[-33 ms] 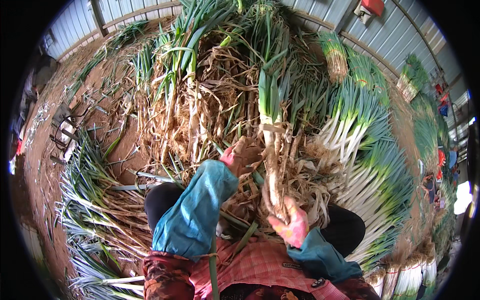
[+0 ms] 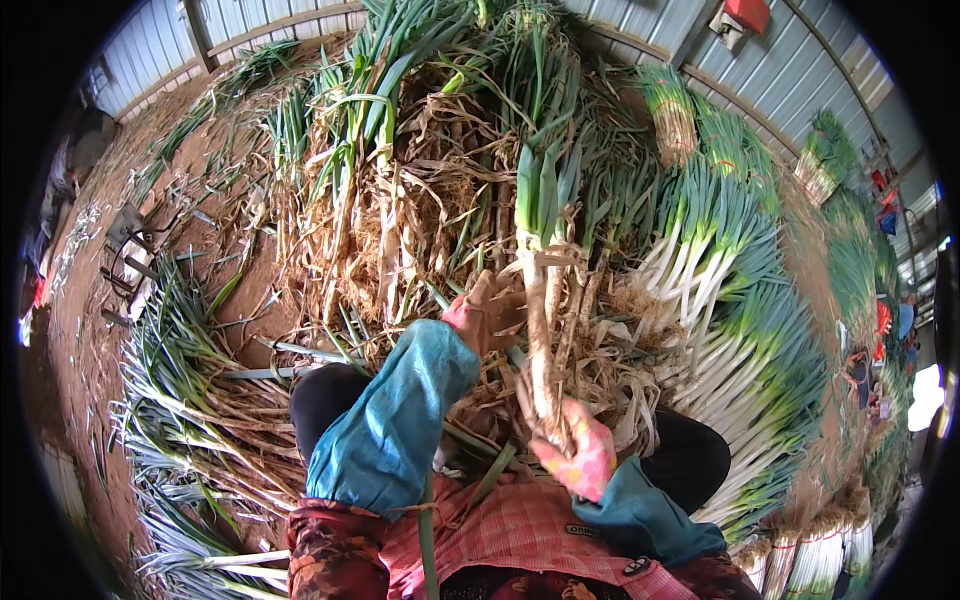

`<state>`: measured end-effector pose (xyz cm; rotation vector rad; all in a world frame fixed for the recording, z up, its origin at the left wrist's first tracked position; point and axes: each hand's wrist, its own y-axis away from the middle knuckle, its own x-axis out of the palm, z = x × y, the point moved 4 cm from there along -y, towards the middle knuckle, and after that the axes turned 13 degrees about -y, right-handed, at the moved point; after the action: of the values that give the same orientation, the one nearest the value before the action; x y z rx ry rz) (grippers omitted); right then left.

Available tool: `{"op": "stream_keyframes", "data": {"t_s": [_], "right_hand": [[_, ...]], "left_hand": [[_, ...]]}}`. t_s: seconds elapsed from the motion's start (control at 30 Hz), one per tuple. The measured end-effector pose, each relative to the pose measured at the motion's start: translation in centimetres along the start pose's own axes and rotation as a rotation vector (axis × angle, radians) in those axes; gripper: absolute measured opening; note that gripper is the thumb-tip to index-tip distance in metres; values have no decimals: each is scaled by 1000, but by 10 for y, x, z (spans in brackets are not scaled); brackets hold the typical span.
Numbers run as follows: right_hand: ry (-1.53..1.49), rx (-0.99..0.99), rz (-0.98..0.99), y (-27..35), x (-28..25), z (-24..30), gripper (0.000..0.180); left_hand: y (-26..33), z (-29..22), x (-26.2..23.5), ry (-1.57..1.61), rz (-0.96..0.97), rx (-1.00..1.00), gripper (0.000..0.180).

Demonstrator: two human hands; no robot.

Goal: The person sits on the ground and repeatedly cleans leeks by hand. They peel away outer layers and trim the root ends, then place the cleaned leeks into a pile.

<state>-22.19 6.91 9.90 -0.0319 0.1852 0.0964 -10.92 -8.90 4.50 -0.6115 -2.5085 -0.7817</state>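
Note:
A long green onion (image 2: 540, 300) with a soil-stained, brown-skinned stalk and green leaves points away from me, root end nearest. My right hand (image 2: 575, 450), in a pink and yellow stained glove, is closed around its root end. Left of the stalk is my left hand (image 2: 487, 315), gloved, with fingers apart and nothing visible in them; they reach toward the stalk without clearly touching it. Dry peeled husks (image 2: 610, 365) lie to the right of the stalk, under and beside it.
Unpeeled green onions with dry leaves form a big pile (image 2: 430, 190) ahead. Cleaned white-stalked onions (image 2: 740, 380) are laid out at right, with tied bundles (image 2: 670, 120) behind. More onions (image 2: 210, 400) lie left, near a metal frame (image 2: 125, 255). A corrugated wall (image 2: 640, 25) stands beyond.
The root end of the held onion has shifted slightly left with my right hand, whose fingers have moved a little. My left hand's fingers have turned slightly; its place is nearly the same.

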Motion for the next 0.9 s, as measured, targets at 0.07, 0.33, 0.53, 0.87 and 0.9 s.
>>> {"op": "stream_keyframes", "data": {"t_s": [0.07,0.33,0.53,0.87,0.9], "right_hand": [[261,-224,43,8,4,31,46],[441,-11,254,-15,0,-3,33],[-1015,502,263,-94,-2,-8,48],[-1163,329,362,-147,47,40,5],[-763,247,220,-139,37,41,6]], "left_hand": [[-2,-15,14,279,-8,130,52],[32,-75,-59,422,136,657,39],[22,-57,-53,162,-63,633,37],[51,-70,-11,298,89,687,36],[52,-66,-9,219,68,679,42]]}}
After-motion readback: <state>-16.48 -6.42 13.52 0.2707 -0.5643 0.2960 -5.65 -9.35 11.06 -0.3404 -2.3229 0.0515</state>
